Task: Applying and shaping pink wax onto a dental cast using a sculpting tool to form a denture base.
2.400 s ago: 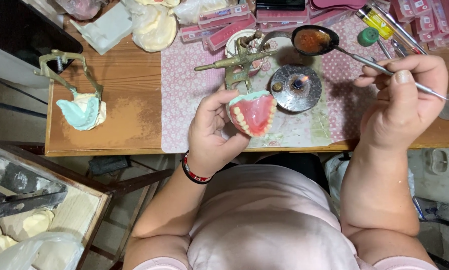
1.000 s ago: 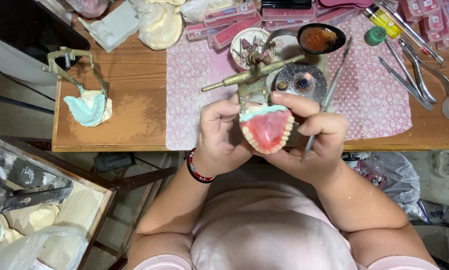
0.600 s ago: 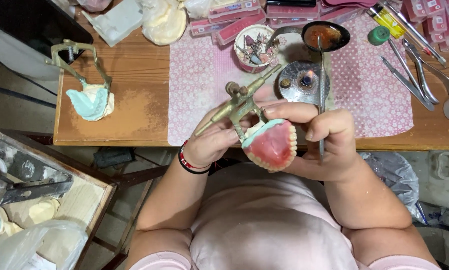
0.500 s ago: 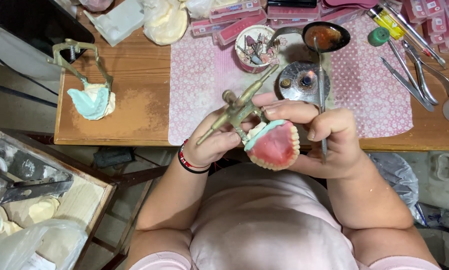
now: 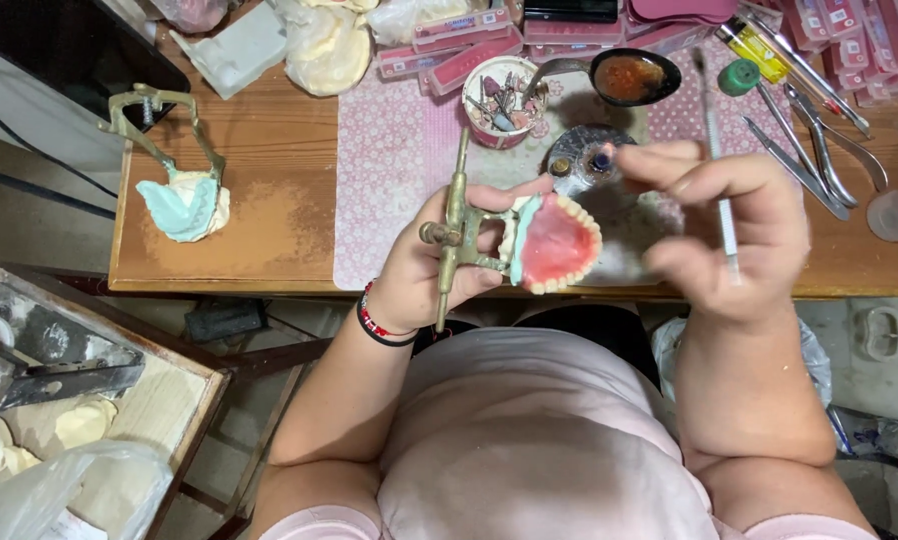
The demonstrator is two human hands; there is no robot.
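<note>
In the head view, the left hand [image 5: 439, 265] grips a brass hinged articulator frame [image 5: 456, 235] carrying a pink wax denture with a row of pale teeth [image 5: 557, 243], held just past the near edge of the wooden table [image 5: 269, 215], over the lap. The denture faces up, its tooth arch curving toward the right hand [image 5: 734, 235], which is close beside it with a small gap between. That hand pinches a slim white-handled metal instrument [image 5: 721, 175] upright, forefinger stretched toward a round metal burner [image 5: 591, 165] beyond the knuckles. Farther out sit a cup of burs [image 5: 499, 100] and a dark spoon [image 5: 629, 77]. Bare wood lies left of the left hand.
</note>
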